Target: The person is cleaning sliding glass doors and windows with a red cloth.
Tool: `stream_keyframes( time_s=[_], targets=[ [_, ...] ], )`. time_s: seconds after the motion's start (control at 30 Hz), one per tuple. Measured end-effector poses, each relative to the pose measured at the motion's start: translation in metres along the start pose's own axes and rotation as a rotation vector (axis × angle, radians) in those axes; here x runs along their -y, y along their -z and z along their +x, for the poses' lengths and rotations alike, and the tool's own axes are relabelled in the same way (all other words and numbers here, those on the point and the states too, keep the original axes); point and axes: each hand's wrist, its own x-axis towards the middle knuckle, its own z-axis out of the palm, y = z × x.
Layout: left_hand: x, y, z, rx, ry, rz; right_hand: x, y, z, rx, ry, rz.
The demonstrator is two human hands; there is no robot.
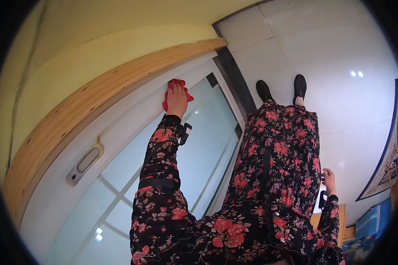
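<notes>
My left hand (177, 100) presses a crumpled red cloth (176, 82) against the white frame (199, 77) of a glass-paned door. The cloth shows past the fingertips and on both sides of the hand. Frosted glass panes (208, 122) lie just right of that hand. Farther down the same frame is a recessed oval metal handle (85, 163), with a brownish stain at its upper end. My right hand (328, 179) hangs low beside the floral dress (278, 149), its fingers loosely bent and slightly apart, with nothing visible in it.
A wooden door trim (96, 89) borders a yellow wall (96, 36). Below the door runs a dark threshold strip (237, 79). Pale floor tiles (341, 59) lie under my black shoes (300, 87). At the right are a patterned rug (381, 172) and a blue object (373, 218).
</notes>
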Motion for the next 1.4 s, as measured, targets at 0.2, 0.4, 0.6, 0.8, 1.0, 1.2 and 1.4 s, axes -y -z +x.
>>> stream_keyframes(
  time_s=[0.2, 0.4, 0.6, 0.8, 1.0, 1.2, 1.4],
  targets=[
    [-0.001, -0.002, 0.088, 0.015, -0.092, -0.19, -0.051, 0.012, -0.026, -0.012, -0.262, 0.086],
    [-0.029, 0.03, 0.131, -0.346, -0.305, -0.115, -0.032, -0.007, -0.006, 0.007, 0.015, -0.061],
    [0.009, 0.011, 0.105, -0.224, -0.328, 0.317, 0.046, -0.024, -0.017, 0.044, 0.054, 0.148],
    [0.064, 0.043, 0.027, -0.161, -0.28, 0.242, 0.056, -0.003, -0.008, -0.018, 0.045, 0.085],
    [0.093, 0.033, -0.089, -0.246, -0.074, 0.073, 0.1, -0.011, 0.072, -0.092, 0.305, 0.056],
    [0.049, 0.07, -0.143, -0.219, 0.14, -0.924, 0.191, -0.017, 0.071, -0.107, 0.66, 0.156],
    [0.011, 0.156, -0.099, -0.629, 0.032, -1.571, 0.257, -0.023, 0.017, -0.106, 0.827, 0.156]
  ],
)
